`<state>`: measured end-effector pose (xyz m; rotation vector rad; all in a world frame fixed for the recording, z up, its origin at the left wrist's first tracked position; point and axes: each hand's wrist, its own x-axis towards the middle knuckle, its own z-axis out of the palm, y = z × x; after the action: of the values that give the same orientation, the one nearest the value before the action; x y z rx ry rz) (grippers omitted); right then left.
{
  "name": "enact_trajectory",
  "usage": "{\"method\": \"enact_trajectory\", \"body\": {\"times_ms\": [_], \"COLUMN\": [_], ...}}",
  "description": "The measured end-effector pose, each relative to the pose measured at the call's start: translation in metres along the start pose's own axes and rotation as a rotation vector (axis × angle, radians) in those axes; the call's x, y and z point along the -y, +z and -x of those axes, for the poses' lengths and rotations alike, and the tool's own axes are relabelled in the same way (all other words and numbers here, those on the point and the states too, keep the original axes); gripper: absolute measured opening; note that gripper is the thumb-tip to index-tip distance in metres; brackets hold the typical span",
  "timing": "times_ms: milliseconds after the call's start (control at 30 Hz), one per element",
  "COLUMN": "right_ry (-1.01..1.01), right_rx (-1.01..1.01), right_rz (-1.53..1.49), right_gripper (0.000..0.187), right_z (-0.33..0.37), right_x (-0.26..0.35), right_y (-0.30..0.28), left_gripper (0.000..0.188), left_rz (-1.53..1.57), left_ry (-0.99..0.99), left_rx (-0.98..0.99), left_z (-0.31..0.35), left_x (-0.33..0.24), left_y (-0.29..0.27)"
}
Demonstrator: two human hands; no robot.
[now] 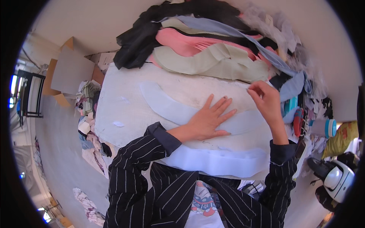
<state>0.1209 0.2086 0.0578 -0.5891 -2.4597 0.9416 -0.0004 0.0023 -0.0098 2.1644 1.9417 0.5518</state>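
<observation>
A pale blue curved fabric piece [167,108] lies flat across the white table [114,97]. My left hand [211,121] rests palm down on its middle, fingers spread. Beyond the piece's right end, my right hand [267,102] is raised with thumb and fingertips pinched together. Whatever those fingers may hold is too small to make out. Closer to my body, a stack of pale blue fabric strips [220,162] lies along the table's near edge.
Green [213,59], pink [176,41] and black cloth [135,47] pile up at the far edge. A cup with a turquoise lid [323,128] and red-handled scissors [298,121] are at the right. Fabric scraps [88,98] and an open cardboard box [72,72] stand left.
</observation>
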Motion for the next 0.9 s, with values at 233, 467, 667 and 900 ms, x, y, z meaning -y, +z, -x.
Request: {"method": "enact_trajectory", "body": {"times_ms": [233, 467, 667, 900], "right_ry": [-0.593, -0.489, -0.337, -0.016], "right_rx": [-0.015, 0.042, 0.146, 0.258], "right_rz": [0.211, 0.224, -0.037, -0.318], "right_gripper": [0.027, 0.021, 0.017, 0.009], "right_z": [-0.105, -0.144, -0.144, -0.061], "right_x": [0.055, 0.052, 0.100, 0.118], "right_y": [0.086, 0.110, 0.069, -0.012], "left_gripper": [0.044, 0.052, 0.065, 0.021], "left_rz": [1.071, 1.757, 2.203, 2.008], "left_ry": [-0.759, -0.810, -0.598, -0.320], "left_rx": [-0.342, -0.344, -0.656, -1.114], "left_z": [0.000, 0.010, -0.032, -0.037], "left_x": [0.033, 0.059, 0.059, 0.069], "left_y": [-0.051, -0.052, -0.066, -0.108]}}
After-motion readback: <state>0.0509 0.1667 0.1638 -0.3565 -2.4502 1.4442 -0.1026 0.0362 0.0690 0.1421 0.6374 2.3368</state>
